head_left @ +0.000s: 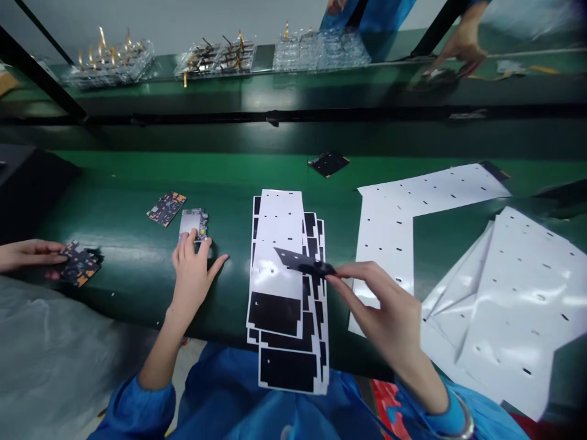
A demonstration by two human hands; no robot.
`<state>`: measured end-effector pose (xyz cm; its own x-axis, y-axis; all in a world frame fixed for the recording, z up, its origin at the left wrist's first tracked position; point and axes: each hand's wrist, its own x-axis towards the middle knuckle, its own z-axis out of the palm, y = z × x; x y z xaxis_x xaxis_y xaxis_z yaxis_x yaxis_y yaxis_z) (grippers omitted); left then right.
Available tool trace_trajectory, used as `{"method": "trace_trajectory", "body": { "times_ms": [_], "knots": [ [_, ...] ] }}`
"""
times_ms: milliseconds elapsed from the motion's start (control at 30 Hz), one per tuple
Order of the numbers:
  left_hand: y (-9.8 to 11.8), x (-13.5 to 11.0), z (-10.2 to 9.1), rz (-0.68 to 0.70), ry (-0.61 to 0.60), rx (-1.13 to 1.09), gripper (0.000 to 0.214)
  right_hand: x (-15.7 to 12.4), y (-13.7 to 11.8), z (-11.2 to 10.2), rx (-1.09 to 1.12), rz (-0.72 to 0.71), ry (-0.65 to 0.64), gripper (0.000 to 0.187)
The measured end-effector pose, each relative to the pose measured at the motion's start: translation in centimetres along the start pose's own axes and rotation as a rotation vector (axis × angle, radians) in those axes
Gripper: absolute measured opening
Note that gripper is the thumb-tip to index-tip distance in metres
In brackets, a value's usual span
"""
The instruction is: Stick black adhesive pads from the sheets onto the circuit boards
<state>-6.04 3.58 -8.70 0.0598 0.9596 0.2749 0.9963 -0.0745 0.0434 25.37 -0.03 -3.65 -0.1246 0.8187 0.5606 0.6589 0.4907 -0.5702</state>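
Note:
My left hand [192, 275] rests its fingertips on the lower edge of a circuit board [192, 221] with a silver shield, its thumb stretched out to the side. Between the thumb and fingers of my right hand [389, 311] is a thin black adhesive sheet [298, 261], tilted above the sticker sheets. Below it lies a stack of white backing sheets [279, 226], overlapping unevenly, with black rectangular stickers [288, 370] on several of them. A second circuit board [166, 208], dark with orange patches, lies just left of the silver one.
At the far left another person's hand [34, 253] holds a dark circuit board [80, 264]. White backing sheets [518, 293] pile up at right. A black-covered board [329, 164] lies farther back. Clear trays [215, 58] stand on the raised shelf, where a co-worker's hand [463, 46] reaches.

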Motion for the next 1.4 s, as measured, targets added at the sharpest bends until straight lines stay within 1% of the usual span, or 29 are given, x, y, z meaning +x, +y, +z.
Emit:
{"method": "trace_trajectory", "body": {
  "times_ms": [67, 167, 233, 300, 333, 367, 433, 500, 567, 600, 667, 733, 800, 833, 933, 1000, 1100, 1167, 1233, 1300, 1400],
  "knots": [
    [0.1, -1.2, -0.2, 0.058, 0.058, -0.031, 0.032, -0.1, 0.3, -0.4, -0.036, -0.007, 0.007, 0.011],
    [0.1, -2.7, -1.0, 0.174, 0.121, -0.144, 0.019, -0.2, 0.4, -0.4, -0.042, -0.007, 0.001, 0.013],
    [-0.4, -2.8, -1.6, 0.268, 0.147, -0.194, 0.014, -0.2, 0.4, -0.3, -0.022, -0.008, -0.009, 0.013],
    [-1.4, -2.0, -2.2, 0.315, 0.171, -0.220, 0.009, -0.1, 0.4, -0.2, -0.002, -0.009, -0.020, 0.013],
    [-2.0, -1.4, -2.5, 0.297, 0.176, -0.233, 0.011, -0.1, 0.3, -0.2, 0.004, -0.005, -0.021, 0.013],
    [-2.6, -0.7, -2.6, 0.251, 0.178, -0.241, 0.015, -0.1, 0.3, -0.3, 0.006, 0.001, -0.022, 0.013],
    [-3.7, 0.4, -2.5, 0.117, 0.171, -0.221, 0.023, -0.2, 0.4, -0.4, 0.001, 0.017, -0.013, 0.012],
    [-4.5, 0.9, -1.9, 0.013, 0.151, -0.200, 0.037, -0.4, 0.5, -0.6, 0.001, 0.035, -0.007, 0.012],
    [-5.0, 0.7, -1.2, -0.012, 0.111, -0.235, 0.054, -0.6, 0.8, -0.7, 0.017, 0.068, -0.010, 0.011],
    [-5.2, 0.4, -0.9, -0.016, 0.086, -0.264, 0.059, -0.7, 0.9, -0.8, 0.035, 0.093, -0.012, 0.010],
    [-5.4, -0.2, -0.6, -0.042, 0.034, -0.315, 0.064, -0.7, 1.0, -0.8, 0.089, 0.165, -0.014, 0.008],
    [-5.2, -0.7, -0.7, -0.089, 0.021, -0.354, 0.068, -0.6, 1.0, -0.8, 0.175, 0.262, -0.017, 0.007],
    [-4.5, -1.1, -1.4, -0.116, 0.039, -0.430, 0.070, -0.3, 0.8, -0.9, 0.295, 0.373, -0.024, 0.008],
    [-3.9, -1.3, -1.9, -0.107, 0.051, -0.481, 0.071, -0.1, 0.7, -0.9, 0.366, 0.428, -0.022, 0.009],
    [-1.0, -2.0, -3.7, -0.020, 0.081, -0.642, 0.072, 0.5, 0.1, -0.8, 0.573, 0.559, -0.011, 0.011],
    [1.2, -2.3, -4.8, 0.067, 0.090, -0.751, 0.076, 0.9, -0.5, -0.7, 0.678, 0.600, -0.003, 0.013],
    [4.0, -2.3, -5.9, 0.166, 0.074, -0.928, 0.084, 1.8, -1.6, -0.5, 0.793, 0.591, -0.032, 0.012],
    [5.1, -2.1, -6.4, 0.200, 0.074, -1.015, 0.090, 2.4, -2.4, -0.3, 0.850, 0.547, -0.078, 0.012],
    [5.7, -1.8, -6.7, 0.223, 0.093, -1.064, 0.096, 2.8, -3.2, -0.3, 0.859, 0.488, -0.114, 0.012],
    [6.0, -1.6, -7.0, 0.238, 0.103, -1.096, 0.099, 3.1, -3.7, -0.4, 0.812, 0.436, -0.133, 0.012],
    [6.2, -1.4, -7.3, 0.255, 0.094, -1.134, 0.100, 3.1, -4.0, -0.9, 0.740, 0.418, -0.153, 0.013]
  ]
}}
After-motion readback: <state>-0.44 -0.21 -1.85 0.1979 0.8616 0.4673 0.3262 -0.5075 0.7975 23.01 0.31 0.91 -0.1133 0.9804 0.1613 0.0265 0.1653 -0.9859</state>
